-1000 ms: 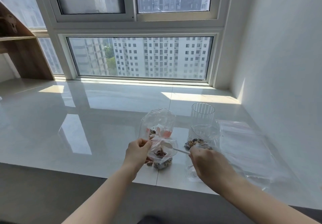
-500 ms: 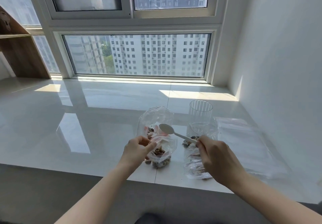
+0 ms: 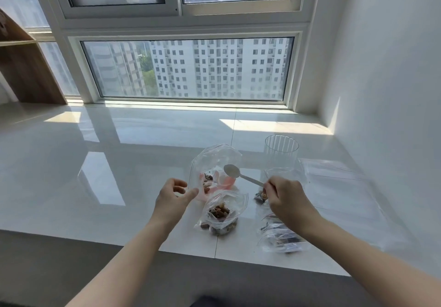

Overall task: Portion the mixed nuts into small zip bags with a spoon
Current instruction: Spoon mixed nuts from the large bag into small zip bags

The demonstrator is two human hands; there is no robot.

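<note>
Clear plastic everywhere on this glossy white sill (image 3: 119, 163). The right hand (image 3: 287, 201) pinches the handle of a small white spoon (image 3: 241, 175), bowl raised and pointing far-left, hovering just in front of the big clear bag (image 3: 214, 163) that stands upright at the middle. The spoon bowl looks empty, as far as I can tell. That big bag has a few mixed nuts (image 3: 208, 180) and something pinkish down at its bottom. The left hand (image 3: 173, 195) is spread loosely, fingers relaxed and holding nothing, thumb tip right beside the big bag's left edge; I can't tell if it actually touches. Just near of the big bag sits a small zip bag (image 3: 223, 213), mouth open and facing up, with a clump of nuts inside and more settled at its near end. To the right, partly hidden under the right hand and wrist, there's another small bag (image 3: 281, 240) lying flat with some dark pieces in it. A ribbed clear cup (image 3: 281, 149) stands upright farther back on the right, and a flat stack of empty zip bags (image 3: 338, 187) lies right of that, near the white wall (image 3: 393, 92). Big window (image 3: 188, 68) at the far side, wooden shelf (image 3: 26, 68) far left.
</note>
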